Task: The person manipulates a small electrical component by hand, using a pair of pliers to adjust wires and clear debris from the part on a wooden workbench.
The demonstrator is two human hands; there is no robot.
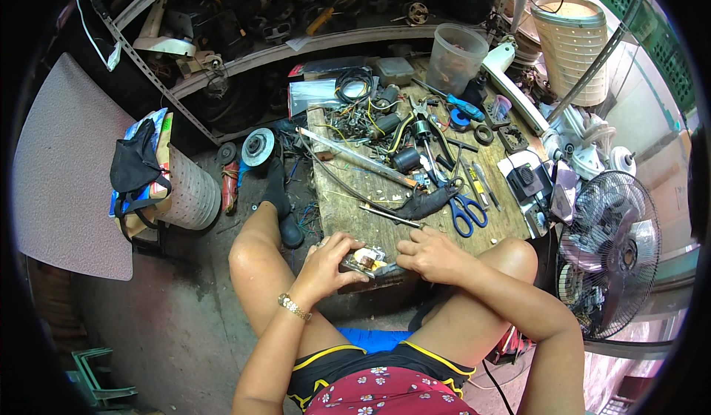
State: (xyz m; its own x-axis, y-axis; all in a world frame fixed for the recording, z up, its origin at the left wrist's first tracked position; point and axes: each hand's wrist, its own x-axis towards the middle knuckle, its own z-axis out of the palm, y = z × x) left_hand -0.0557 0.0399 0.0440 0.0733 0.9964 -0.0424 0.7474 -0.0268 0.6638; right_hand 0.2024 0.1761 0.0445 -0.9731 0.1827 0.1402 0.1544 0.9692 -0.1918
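Note:
At the front edge of the wooden work table (496,218), my left hand (326,259) grips a small metal part (370,258) with a copper-coloured piece and pale yellowish material on it. My right hand (429,256) is closed just right of that part, its fingertips curled near it; what they hold, if anything, is hidden. Above my hands lie a thin metal rod (389,215) and a curved dark object (426,206). Blue-handled scissors (466,215) rest to the upper right of my right hand.
Cables, pliers (404,130), a metal bar (355,155) and a plastic tub (455,59) crowd the table. An angle grinder (228,185) and bucket (196,193) stand left. A fan (607,259) and white plastic parts (589,148) sit right. A shelf of scrap (266,15) spans the back.

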